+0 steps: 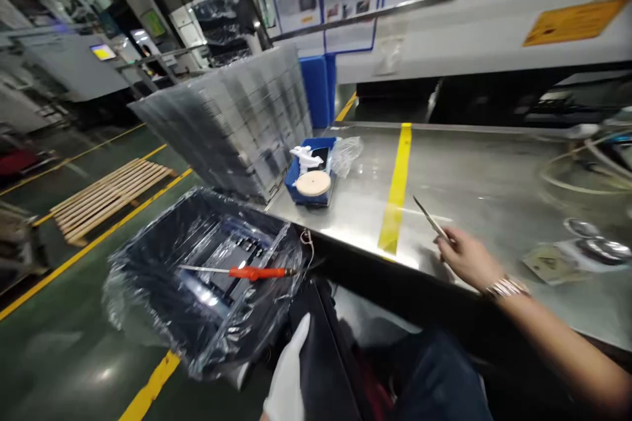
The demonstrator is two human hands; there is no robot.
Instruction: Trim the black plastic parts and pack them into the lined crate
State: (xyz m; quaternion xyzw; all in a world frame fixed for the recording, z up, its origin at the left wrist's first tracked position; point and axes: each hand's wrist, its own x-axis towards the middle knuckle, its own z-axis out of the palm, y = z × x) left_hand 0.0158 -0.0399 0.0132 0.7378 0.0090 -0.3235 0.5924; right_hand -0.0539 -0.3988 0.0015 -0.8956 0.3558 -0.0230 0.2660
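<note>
We stand at a steel workbench (474,164), with a plastic-lined black crate (162,276) just off its near corner and a blue tray (296,177) farther along. Our right hand (469,258) pinches 1 slim steel blade (428,217), its long axis slanting forward and left from the fingers towards the yellow stripe (395,197). Our left hand seems to sit inside a white glove (287,368), low beside the crate; we cannot tell whether it is open or holding anything. It is nearer the orange-handled screwdriver (257,272) lying in the crate, while the blade stays entirely on the right.

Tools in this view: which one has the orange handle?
The screwdriver lying in the plastic-lined black bin; the thin metal tool held in the right hand shows no orange.
</note>
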